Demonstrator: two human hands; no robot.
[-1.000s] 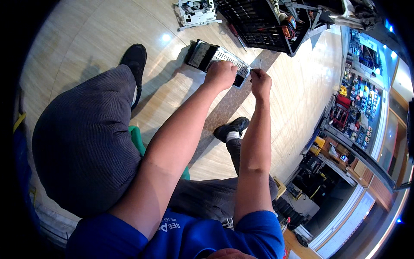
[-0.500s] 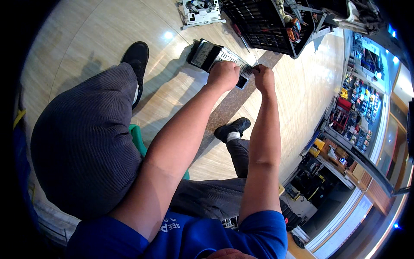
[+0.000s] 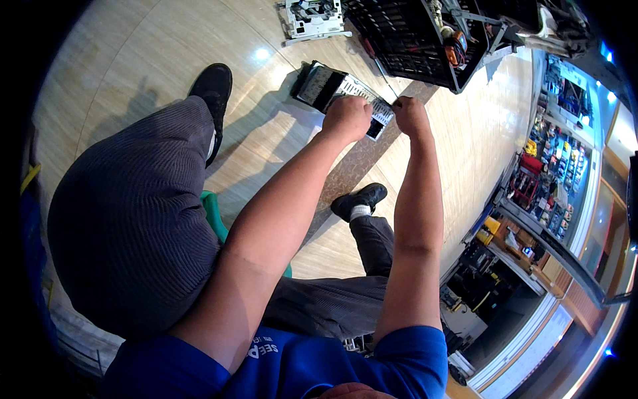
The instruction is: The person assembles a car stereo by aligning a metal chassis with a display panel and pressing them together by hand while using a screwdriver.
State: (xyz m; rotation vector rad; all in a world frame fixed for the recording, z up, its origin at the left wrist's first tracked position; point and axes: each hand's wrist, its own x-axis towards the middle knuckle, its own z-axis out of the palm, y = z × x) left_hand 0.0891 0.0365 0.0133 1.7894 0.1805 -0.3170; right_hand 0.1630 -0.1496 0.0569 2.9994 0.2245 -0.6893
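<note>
While the person sits over a wooden floor (image 3: 166, 60), both hands reach down to a flat black-and-silver electronic unit (image 3: 332, 90) lying on that floor ahead of the left shoe (image 3: 211, 90). The left hand (image 3: 347, 117) rests clenched on the unit's near edge; the right hand (image 3: 411, 114) is closed at its right end, though what its grip pinches is too small to tell. A black crate (image 3: 405, 40) of parts stands just beyond.

Floor (image 3: 199, 40): glossy wood planks. Unit (image 3: 339, 90): bare metal, matt. Crate (image 3: 412, 33): black plastic. Trousers (image 3: 133, 219): ribbed cloth.
</note>
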